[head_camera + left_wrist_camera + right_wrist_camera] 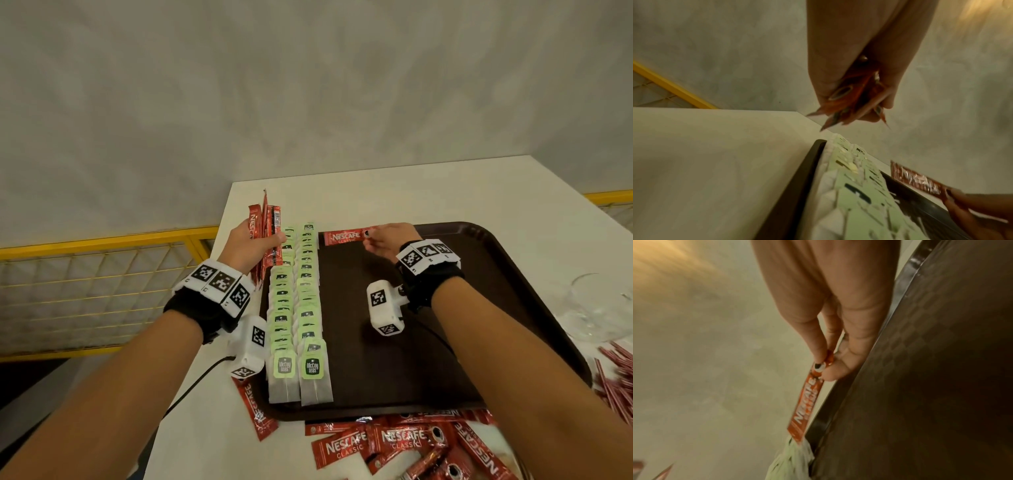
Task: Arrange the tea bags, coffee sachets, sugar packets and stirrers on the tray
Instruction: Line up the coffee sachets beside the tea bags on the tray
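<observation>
A dark brown tray (479, 308) lies on the white table (445, 192). Two overlapping rows of green-tagged tea bags (297, 308) run along its left side. My left hand (255, 245) grips a bundle of red coffee sachets (269, 228) upright, just left of the tray's far left corner. My right hand (383, 240) pinches one end of a single red coffee sachet (344, 237) at the tray's far edge, right of the tea bags. The right wrist view shows this sachet (807, 404) held between thumb and fingertips (831, 369) beside the tray rim (900, 293).
Loose red coffee sachets (404, 442) lie heaped on the table in front of the tray; one (255, 407) sits by its near left corner. Red stirrers (616, 380) and a clear glass (596, 308) are at the right. A yellow railing (102, 243) stands beyond the table's left edge.
</observation>
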Demonstrator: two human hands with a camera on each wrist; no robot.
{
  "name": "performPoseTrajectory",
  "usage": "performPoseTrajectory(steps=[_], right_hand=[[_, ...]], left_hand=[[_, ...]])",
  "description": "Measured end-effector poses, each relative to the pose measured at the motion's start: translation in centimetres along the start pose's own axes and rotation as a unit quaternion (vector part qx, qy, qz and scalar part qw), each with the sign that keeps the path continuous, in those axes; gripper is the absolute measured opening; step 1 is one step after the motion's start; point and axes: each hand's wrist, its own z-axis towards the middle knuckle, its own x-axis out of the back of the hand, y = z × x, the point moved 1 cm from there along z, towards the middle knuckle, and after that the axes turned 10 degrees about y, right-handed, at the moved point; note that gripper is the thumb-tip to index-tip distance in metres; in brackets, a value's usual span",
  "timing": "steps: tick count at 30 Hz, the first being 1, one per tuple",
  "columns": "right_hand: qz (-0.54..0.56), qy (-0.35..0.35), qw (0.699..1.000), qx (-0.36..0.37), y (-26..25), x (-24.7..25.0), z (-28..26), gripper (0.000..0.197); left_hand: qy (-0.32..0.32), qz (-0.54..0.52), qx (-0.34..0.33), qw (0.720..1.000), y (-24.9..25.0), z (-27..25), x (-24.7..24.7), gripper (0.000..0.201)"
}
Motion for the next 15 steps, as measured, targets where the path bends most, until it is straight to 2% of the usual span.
performPoseTrajectory(steps=[2,7,10,15], right_hand=[[-0.038,0.031,0.999,-0.01,0.1,0.2,0.9,0.006],[-0.198,0.092,0.975,0.052,0.9,-0.3,3.0,0.016],[-0.268,0.094,0.955,0.085,0.8,-0.8,3.7,0.023],[-0.35,0.083,0.928,0.099,0.5,-1.9,4.2,0.024]], left_hand=[[0.004,-0.006,0.009,1.0,-0.4,0.3,0.4,0.029],[-0.009,-0.026,0.015,1.0,-0.8,0.3,1.2,0.029],[-0.011,-0.042,0.017,0.999,-0.8,0.1,1.6,0.033],[-0.002,-0.047,0.022,0.999,-1.3,-0.1,2.3,0.024]])
